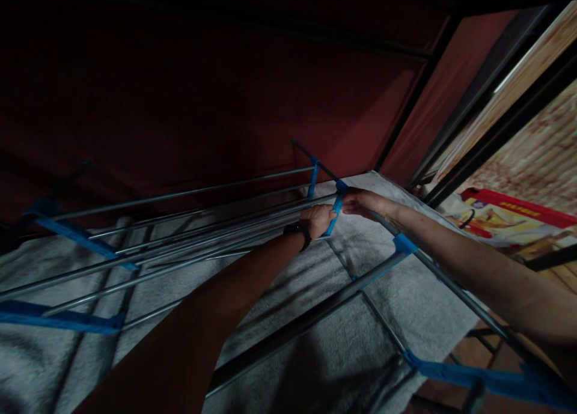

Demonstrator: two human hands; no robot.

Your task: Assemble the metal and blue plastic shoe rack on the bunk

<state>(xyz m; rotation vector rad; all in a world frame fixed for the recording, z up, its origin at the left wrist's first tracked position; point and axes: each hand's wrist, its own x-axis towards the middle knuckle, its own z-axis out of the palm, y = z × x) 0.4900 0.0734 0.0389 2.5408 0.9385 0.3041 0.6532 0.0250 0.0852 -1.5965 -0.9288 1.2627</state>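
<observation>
A rack of grey metal tubes [189,240] joined by blue plastic brackets lies across a light, fuzzy cloth. My left hand [318,220], with a dark watch [297,234] on its wrist, is closed round tube ends against a blue bracket [334,216]. On the bracket's other side, my right hand [360,202] is closed at the joint between bracket and long side tube [442,282]; its fingertips are partly hidden. Nearer me, a thicker tube [311,315] runs to another blue connector [406,244]. More blue brackets [81,237] hold the tubes' far ends at the left.
The pale cloth [406,294] covers the surface under the rack. A dark red wall panel [225,101] stands right behind it. At the right are a red and yellow printed package [509,216], a dark frame bar [505,125] and a corrugated sheet [532,137].
</observation>
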